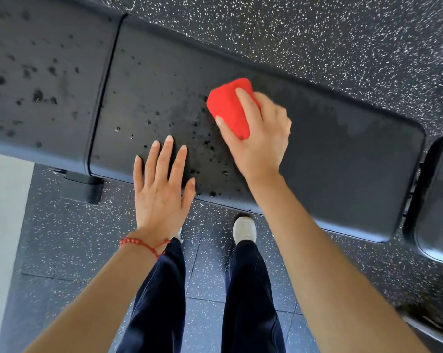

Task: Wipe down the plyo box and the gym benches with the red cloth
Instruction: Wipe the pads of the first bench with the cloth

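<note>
1. Two hands are over the black gym bench (317, 138) we see from above.
2. Our right hand (258, 133) holds the folded red cloth (228, 105) on the bench pad, fingers and thumb curled round it.
3. Our left hand (162, 184) lies flat on the near edge, fingers straight and spread.
4. Dark spots, maybe wet drops, dot the pad left of the cloth.

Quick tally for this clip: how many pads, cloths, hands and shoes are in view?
Bench pads: 3 (left, middle, right)
Red cloth: 1
Hands: 2 (left hand, right hand)
Shoes: 1 clearly visible
Total: 7
</note>
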### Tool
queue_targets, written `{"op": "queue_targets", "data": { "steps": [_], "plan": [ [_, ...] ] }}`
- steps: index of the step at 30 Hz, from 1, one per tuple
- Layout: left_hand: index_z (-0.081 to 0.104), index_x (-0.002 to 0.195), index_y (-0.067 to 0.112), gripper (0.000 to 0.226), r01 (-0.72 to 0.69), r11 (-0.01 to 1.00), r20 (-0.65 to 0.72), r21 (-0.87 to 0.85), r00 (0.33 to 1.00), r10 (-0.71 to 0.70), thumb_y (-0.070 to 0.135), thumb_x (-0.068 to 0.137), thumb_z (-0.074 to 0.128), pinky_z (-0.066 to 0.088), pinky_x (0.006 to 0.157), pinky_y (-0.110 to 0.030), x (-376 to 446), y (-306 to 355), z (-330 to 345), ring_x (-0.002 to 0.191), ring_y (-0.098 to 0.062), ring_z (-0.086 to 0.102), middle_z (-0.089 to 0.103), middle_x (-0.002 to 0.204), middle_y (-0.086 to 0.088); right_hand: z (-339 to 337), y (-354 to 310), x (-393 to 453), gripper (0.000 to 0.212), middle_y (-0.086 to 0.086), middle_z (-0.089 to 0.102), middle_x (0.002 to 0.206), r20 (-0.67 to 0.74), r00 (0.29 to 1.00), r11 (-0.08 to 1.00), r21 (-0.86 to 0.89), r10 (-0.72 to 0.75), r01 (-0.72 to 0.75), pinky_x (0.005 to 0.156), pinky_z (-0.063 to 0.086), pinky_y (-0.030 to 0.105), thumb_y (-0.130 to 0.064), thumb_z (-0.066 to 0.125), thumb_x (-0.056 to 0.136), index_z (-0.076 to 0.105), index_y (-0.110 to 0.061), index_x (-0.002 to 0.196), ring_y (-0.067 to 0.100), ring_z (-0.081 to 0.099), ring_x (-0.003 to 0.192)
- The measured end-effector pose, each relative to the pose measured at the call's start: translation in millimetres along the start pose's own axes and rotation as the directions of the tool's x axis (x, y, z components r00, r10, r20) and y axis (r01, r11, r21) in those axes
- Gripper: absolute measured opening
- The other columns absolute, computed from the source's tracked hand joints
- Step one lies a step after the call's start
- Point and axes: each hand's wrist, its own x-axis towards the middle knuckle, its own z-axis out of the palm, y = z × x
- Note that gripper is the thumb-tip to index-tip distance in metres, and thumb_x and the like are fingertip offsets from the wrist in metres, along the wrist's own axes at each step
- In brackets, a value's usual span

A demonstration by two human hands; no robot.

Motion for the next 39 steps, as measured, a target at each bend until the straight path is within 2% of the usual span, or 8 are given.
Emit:
{"op": "queue_targets", "data": {
  "steps": [5, 9, 12, 17, 24, 31, 36, 39],
  "plan": [
    [0.038, 0.139, 0.012, 0.055, 0.007, 1.000, -0.050, -0.025, 0.999, -0.008, 0.032, 0.089, 0.037, 0.014, 0.109, -0.054, 3, -19, -10, 0.136, -0.034, 0.023, 0.029, 0.149, -0.016, 1, -16, -71, 0.043, 0.006, 0.065, 0.113, 0.059, 0.994, 0.995, -0.016, -0.095, 0.096, 0.086, 0.039, 0.039, -0.047, 0.068, 0.077, 0.068, -0.021, 0.111, 0.031, 0.060, 0.091],
    [0.036, 0.140, 0.013, 0.055, 0.035, 0.999, -0.053, 0.004, 0.998, -0.035, 0.034, 0.089, 0.036, 0.011, 0.110, -0.053, 10, -45, -17, 0.137, -0.034, 0.020, 0.027, 0.150, -0.014, 4, -18, -81, 0.041, 0.005, 0.067, 0.109, 0.030, 0.990, 0.987, -0.076, -0.136, 0.138, 0.083, 0.038, 0.037, -0.049, 0.068, 0.075, 0.071, -0.021, 0.105, 0.030, 0.062, 0.086],
    [0.036, 0.140, 0.011, 0.056, 0.023, 0.999, -0.004, 0.026, 1.000, -0.023, 0.036, 0.090, 0.034, 0.013, 0.109, -0.055, 13, -57, -18, 0.137, -0.035, 0.021, 0.028, 0.150, -0.015, 5, -18, -70, 0.041, 0.006, 0.068, 0.107, 0.025, 0.985, 0.979, -0.105, -0.171, 0.173, 0.078, 0.041, 0.038, -0.049, 0.067, 0.076, 0.071, -0.020, 0.104, 0.029, 0.063, 0.084],
    [0.038, 0.139, 0.010, 0.056, -0.006, 1.000, 0.010, 0.029, 1.000, 0.006, 0.035, 0.089, 0.035, 0.016, 0.108, -0.057, 14, -61, -20, 0.136, -0.037, 0.024, 0.031, 0.148, -0.017, 12, -34, -19, 0.044, 0.009, 0.068, 0.107, 0.018, 0.994, 0.993, -0.050, -0.104, 0.105, 0.079, 0.048, 0.044, -0.044, 0.072, 0.074, 0.069, -0.017, 0.109, 0.034, 0.062, 0.087],
    [0.037, 0.140, 0.011, 0.056, -0.021, 0.999, 0.010, 0.045, 1.000, 0.021, 0.036, 0.090, 0.035, 0.017, 0.108, -0.055, 15, -63, -19, 0.135, -0.037, 0.026, 0.032, 0.148, -0.016, 36, -52, 49, 0.050, 0.003, 0.061, 0.121, 0.054, 0.998, 0.999, -0.035, -0.007, 0.009, 0.090, 0.037, 0.040, -0.052, 0.060, 0.081, 0.061, -0.023, 0.122, 0.030, 0.055, 0.102],
    [0.039, 0.138, 0.009, 0.055, -0.017, 1.000, 0.007, 0.013, 1.000, 0.017, 0.034, 0.089, 0.036, 0.018, 0.108, -0.054, 15, -61, -22, 0.135, -0.036, 0.026, 0.033, 0.147, -0.017, 32, -57, 14, 0.045, 0.006, 0.065, 0.113, 0.019, 0.998, 0.998, 0.003, -0.060, 0.059, 0.083, 0.042, 0.042, -0.045, 0.068, 0.077, 0.066, -0.019, 0.114, 0.033, 0.058, 0.093],
    [0.037, 0.139, 0.005, 0.055, 0.033, 0.996, -0.043, -0.083, 0.998, -0.037, 0.030, 0.090, 0.040, 0.020, 0.109, -0.049, 15, -66, -25, 0.136, -0.035, 0.023, 0.029, 0.148, -0.020, 31, -65, -42, 0.043, 0.005, 0.066, 0.111, 0.066, 0.988, 0.990, -0.002, -0.139, 0.139, 0.085, 0.041, 0.039, -0.047, 0.068, 0.075, 0.069, -0.021, 0.110, 0.030, 0.061, 0.090],
    [0.038, 0.139, 0.006, 0.054, 0.021, 0.999, -0.077, -0.039, 0.997, -0.024, 0.030, 0.090, 0.041, 0.017, 0.110, -0.049, 16, -73, -25, 0.136, -0.034, 0.023, 0.030, 0.148, -0.019, 35, -66, -46, 0.041, 0.004, 0.067, 0.109, 0.038, 0.989, 0.990, -0.003, -0.142, 0.142, 0.080, 0.047, 0.041, -0.047, 0.066, 0.076, 0.070, -0.022, 0.107, 0.030, 0.062, 0.087]
  ]
}}
